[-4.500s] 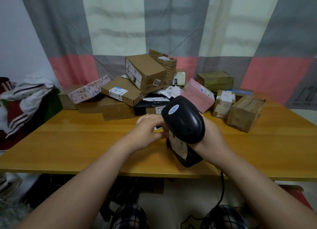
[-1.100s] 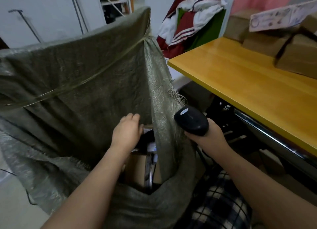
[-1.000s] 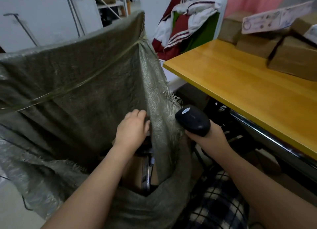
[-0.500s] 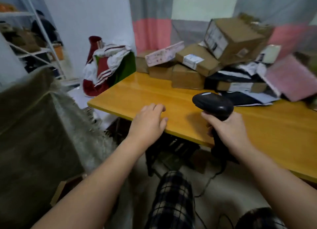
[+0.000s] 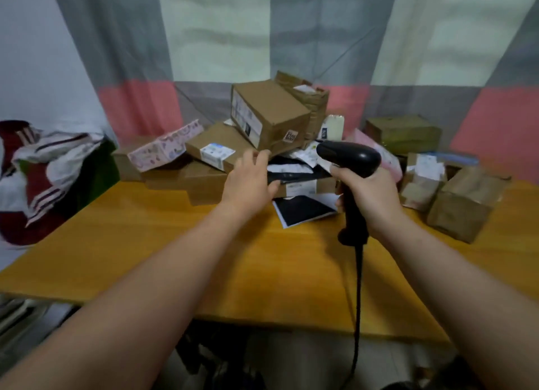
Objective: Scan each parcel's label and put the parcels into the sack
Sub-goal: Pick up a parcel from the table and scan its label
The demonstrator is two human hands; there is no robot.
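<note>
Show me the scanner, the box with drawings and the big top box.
scanner (image 5: 350, 156): head view, on its rounded black top.
box with drawings (image 5: 163, 150): head view, on its long side.
big top box (image 5: 271, 106): head view, on its brown top face.

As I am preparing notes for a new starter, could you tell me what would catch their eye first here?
First, the jumbled pile of parcels at the back of the yellow table, topped by a large tilted cardboard box. Next, the black scanner gripped in the right hand in front of the pile, with the left hand open to its left.
</note>
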